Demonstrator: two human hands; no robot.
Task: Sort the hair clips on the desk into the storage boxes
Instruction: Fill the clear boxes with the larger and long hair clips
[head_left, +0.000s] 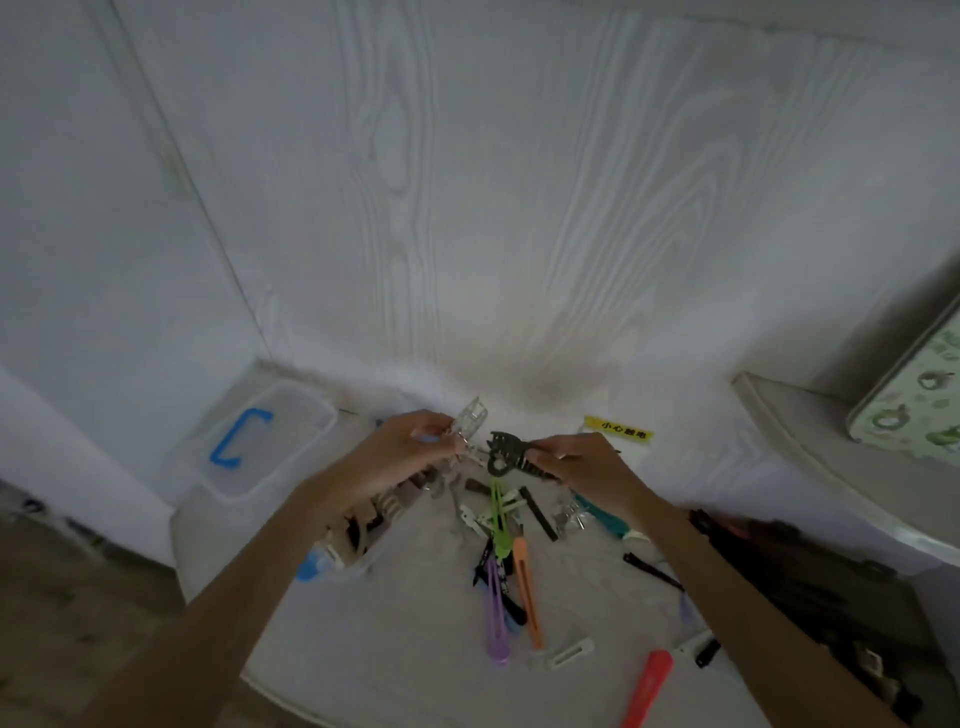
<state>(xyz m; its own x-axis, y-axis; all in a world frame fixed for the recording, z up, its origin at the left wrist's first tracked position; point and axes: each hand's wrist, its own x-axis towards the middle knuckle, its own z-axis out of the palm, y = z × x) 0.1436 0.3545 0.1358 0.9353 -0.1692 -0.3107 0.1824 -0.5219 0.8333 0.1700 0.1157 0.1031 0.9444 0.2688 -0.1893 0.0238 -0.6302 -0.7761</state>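
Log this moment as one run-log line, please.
left hand: holds clear clip | right hand: holds black clip | desk: many clips unsorted | lidded box: far left

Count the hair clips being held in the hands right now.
2. A clear claw clip is in the left hand; a black claw clip is in the right hand. Fingers may hide more.

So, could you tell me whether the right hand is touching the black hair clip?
Touching. The head view shows the right hand pinching one end of the black hair clip between its fingertips, holding it up above the desk.
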